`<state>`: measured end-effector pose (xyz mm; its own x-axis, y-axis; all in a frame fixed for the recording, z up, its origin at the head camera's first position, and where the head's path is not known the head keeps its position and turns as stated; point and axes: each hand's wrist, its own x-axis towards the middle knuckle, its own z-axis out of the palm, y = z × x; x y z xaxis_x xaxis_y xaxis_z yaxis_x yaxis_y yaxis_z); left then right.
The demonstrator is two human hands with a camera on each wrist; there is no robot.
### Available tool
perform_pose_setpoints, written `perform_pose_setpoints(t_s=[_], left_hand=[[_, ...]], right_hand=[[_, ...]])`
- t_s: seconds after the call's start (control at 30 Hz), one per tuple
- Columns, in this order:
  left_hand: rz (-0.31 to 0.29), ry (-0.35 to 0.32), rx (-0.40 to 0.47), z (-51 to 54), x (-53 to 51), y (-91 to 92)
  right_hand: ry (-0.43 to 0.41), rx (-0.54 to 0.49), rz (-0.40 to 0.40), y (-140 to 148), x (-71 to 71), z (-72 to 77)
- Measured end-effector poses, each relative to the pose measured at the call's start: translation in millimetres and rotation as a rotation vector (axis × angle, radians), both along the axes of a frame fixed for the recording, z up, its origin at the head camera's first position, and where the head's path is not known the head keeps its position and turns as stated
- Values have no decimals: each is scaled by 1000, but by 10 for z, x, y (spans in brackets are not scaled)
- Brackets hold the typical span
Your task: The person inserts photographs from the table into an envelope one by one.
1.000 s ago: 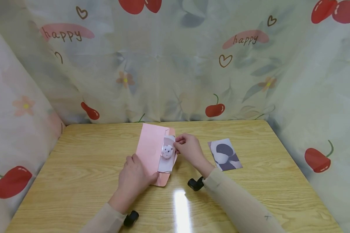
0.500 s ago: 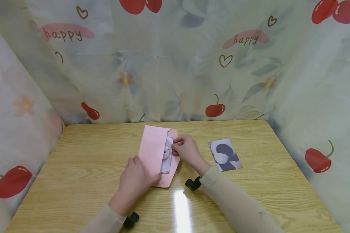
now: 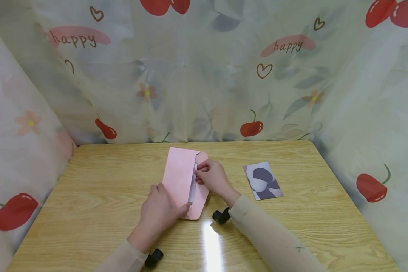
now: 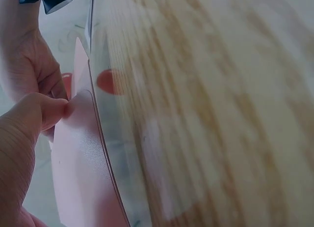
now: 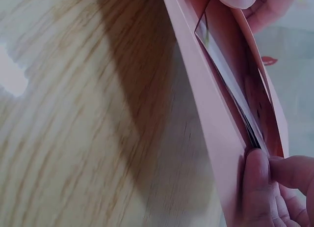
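A pink envelope (image 3: pixel 179 170) is held tilted over the table, its flap side facing right. My left hand (image 3: pixel 159 207) grips its near lower part, thumb at the mouth. In the left wrist view, that thumb (image 4: pixel 46 111) presses on the pink paper. A small stack of photo cards (image 5: pixel 230 89) sits mostly inside the envelope, only a narrow edge showing. My right hand (image 3: pixel 212 177) pinches that edge between thumb and fingers at the opening. The cards' printed faces are largely hidden by the envelope's front.
One loose photo card (image 3: pixel 263 181) with a grey and white picture lies on the wooden table (image 3: pixel 105 189), right of my right hand. Patterned curtains (image 3: pixel 183 75) close in the back and sides. Black wrist cameras (image 3: pixel 221 216) hang below both cuffs.
The photo cards have slid leftward, deeper into the envelope, with my right hand following. The white round figure on the top card has gone from sight. The envelope has shifted slightly right.
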<state>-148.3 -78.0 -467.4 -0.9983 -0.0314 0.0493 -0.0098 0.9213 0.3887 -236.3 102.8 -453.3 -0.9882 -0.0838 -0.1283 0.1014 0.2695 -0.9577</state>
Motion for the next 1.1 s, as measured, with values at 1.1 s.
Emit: perform_pose_setpoints(t_s=[1.1], left_hand=[[6, -7, -42, 31, -45, -112]], right_hand=[[133, 327, -40, 1434, 39, 74]])
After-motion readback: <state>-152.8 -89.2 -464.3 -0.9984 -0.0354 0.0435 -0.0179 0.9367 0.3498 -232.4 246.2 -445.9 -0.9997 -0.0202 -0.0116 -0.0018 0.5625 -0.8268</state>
